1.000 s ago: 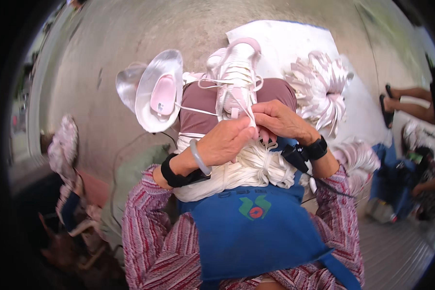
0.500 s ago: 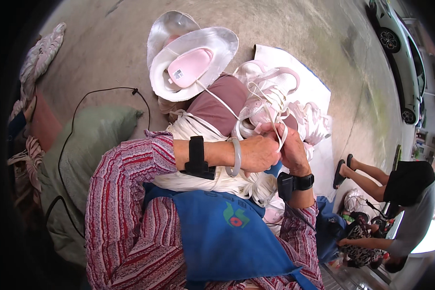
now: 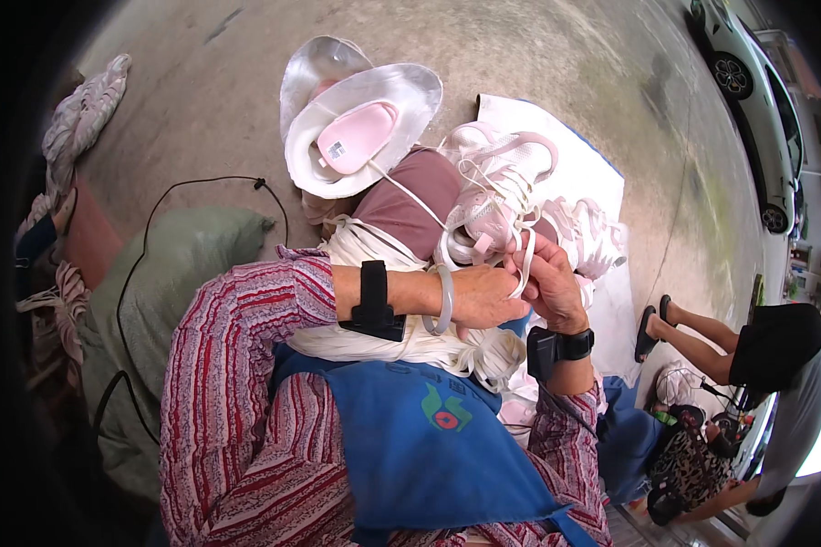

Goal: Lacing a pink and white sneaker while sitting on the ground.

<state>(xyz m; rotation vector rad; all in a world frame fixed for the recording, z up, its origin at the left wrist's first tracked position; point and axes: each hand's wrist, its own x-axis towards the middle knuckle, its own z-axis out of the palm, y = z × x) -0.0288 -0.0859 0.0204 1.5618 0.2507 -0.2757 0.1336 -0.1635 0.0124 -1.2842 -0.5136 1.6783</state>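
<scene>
A white and pale pink sneaker (image 3: 513, 166) lies over my lap, its upper facing me. White shoelace (image 3: 527, 248) runs from its eyelets down to my fingers. My left hand (image 3: 485, 296), a pale bangle on its wrist, reaches across with fingers closed at the lace; its fingertips are partly hidden. Beside it, my right hand (image 3: 551, 275) pinches the same lace between thumb and forefinger. Below my left wrist, a thick bundle of white laces (image 3: 388, 342) lies on my lap. More pink and white sneakers (image 3: 586, 235) are just right of the one I handle.
Beyond my knee sit white shiny shoe-upper pieces (image 3: 410, 91) with a pink insole (image 3: 359, 137). A green sack (image 3: 178, 264) with a black cable (image 3: 146, 242) stands left. White sheeting (image 3: 556, 123) lies on the floor. At right are a person (image 3: 775, 342) and a parked car (image 3: 759, 118).
My hands stay close together at the lace, and the right one has shifted slightly, its forefinger raised more. The view has tilted a little. The person at right has changed arm position.
</scene>
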